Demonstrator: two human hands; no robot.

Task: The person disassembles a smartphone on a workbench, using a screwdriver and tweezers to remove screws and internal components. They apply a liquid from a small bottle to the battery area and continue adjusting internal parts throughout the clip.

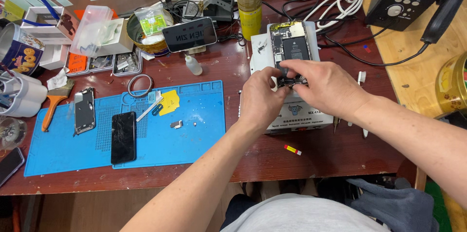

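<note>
Black opened phone [291, 47] under both hands [296, 93]

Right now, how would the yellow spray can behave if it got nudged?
The spray can stands tall on a narrow base, so it would likely tip. Being round, it would probably roll once down, perhaps toward the opened phone beside it.

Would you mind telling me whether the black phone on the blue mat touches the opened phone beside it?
Apart: the head view shows blue mat between the black phone and the opened phone.
</note>
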